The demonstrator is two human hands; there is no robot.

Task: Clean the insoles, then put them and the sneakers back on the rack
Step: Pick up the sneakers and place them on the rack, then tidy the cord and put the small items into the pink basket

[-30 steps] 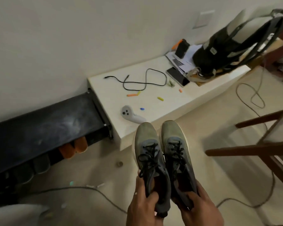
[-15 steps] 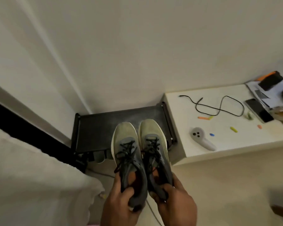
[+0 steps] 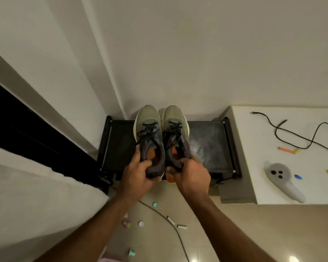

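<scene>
Two grey-green sneakers with black laces are held side by side over the black shoe rack (image 3: 212, 140), toes toward the wall. My left hand (image 3: 138, 172) grips the heel of the left sneaker (image 3: 150, 133). My right hand (image 3: 190, 173) grips the heel of the right sneaker (image 3: 175, 131). Orange insoles show inside both shoe openings. Whether the soles touch the rack's dusty top I cannot tell.
A white low bench (image 3: 254, 157) stands right of the rack with a black cable (image 3: 292, 133), a grey controller (image 3: 284, 180) and small coloured bits. A white bed edge (image 3: 36, 195) lies at the left. A cord and small caps (image 3: 155, 204) lie on the floor.
The view has swung left and I have reached forward: the sneakers moved from above the floor by the bench to over the middle of the rack, arms now stretched out.
</scene>
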